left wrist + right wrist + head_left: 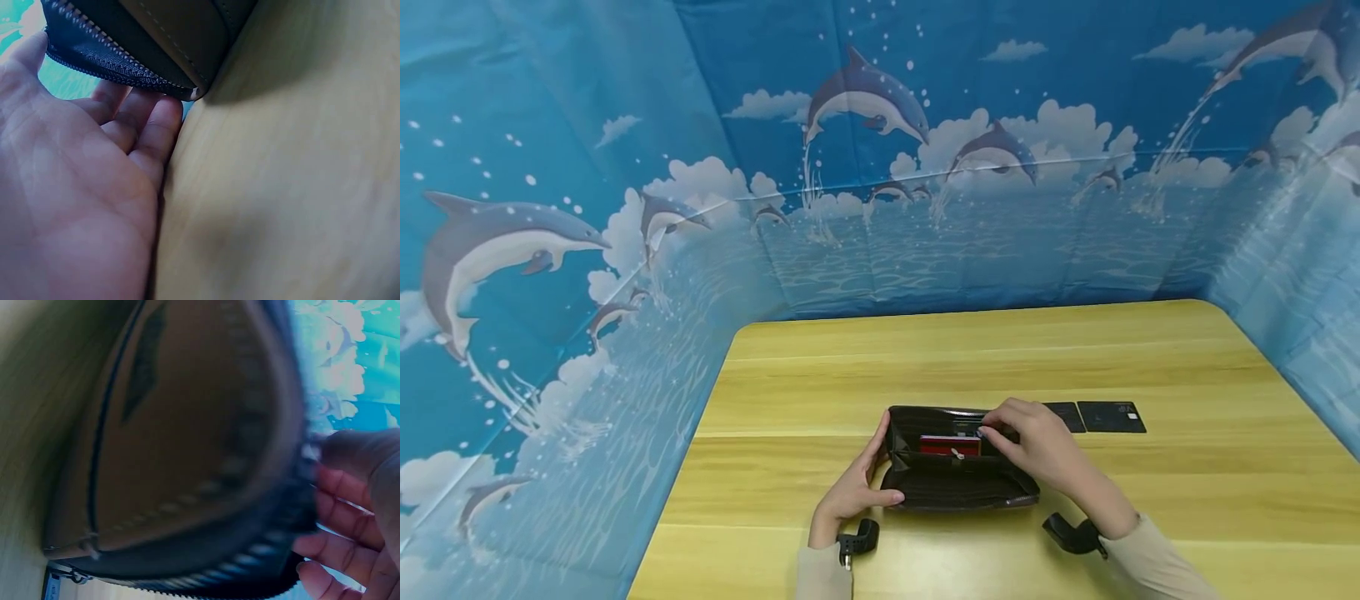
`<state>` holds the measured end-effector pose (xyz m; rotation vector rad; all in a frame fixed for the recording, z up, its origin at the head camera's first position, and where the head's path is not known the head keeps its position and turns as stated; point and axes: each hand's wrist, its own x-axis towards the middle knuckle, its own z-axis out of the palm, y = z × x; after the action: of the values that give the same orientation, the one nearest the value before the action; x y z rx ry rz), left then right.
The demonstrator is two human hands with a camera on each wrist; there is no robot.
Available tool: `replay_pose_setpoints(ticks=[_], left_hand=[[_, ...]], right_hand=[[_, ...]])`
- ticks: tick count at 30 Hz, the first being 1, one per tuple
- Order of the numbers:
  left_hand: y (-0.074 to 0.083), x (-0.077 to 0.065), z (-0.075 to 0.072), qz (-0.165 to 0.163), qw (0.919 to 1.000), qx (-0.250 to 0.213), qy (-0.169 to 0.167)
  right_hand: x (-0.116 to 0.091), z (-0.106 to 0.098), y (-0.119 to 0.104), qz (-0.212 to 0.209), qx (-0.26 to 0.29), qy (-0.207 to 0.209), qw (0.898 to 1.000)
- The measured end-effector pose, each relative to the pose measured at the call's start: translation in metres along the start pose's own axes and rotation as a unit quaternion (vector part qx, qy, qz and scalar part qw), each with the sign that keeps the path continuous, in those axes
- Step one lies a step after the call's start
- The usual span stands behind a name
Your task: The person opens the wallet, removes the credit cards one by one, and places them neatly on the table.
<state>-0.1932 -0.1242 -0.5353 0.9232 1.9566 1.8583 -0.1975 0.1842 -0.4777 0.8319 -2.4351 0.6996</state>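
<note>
A dark brown zip-around wallet stands spread on the table, its inside facing up. My left hand grips its left end, thumb on the near edge and fingers along the far side. In the left wrist view, those fingers lie against the toothed zip. My right hand reaches over the right end, thumb and fingertips pinching a dark card by the inner slots. A red card shows inside, beside the zip pull. In the right wrist view, the blurred wallet hides part of the fingers.
Two black cards lie to the right of the wallet: one in full, the other partly behind my right hand. The wooden table meets a blue dolphin-print curtain at the back and sides.
</note>
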Motion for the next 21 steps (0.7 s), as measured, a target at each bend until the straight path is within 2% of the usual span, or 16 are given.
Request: replay_pose_setpoints(ticks=[9, 21], left_hand=[[-0.0008, 0.0, -0.001, 0.009, 1.0, 0.0, -0.002], [-0.0025, -0.0002, -0.002, 0.016, 0.9999, 0.001, -0.001]], right_hand=[[0.0029, 0.0062, 0.0023, -0.02, -0.072, 0.02, 0.997], [0.0039, 0.0061, 0.0066, -0.019, -0.115, 0.031, 0.993]])
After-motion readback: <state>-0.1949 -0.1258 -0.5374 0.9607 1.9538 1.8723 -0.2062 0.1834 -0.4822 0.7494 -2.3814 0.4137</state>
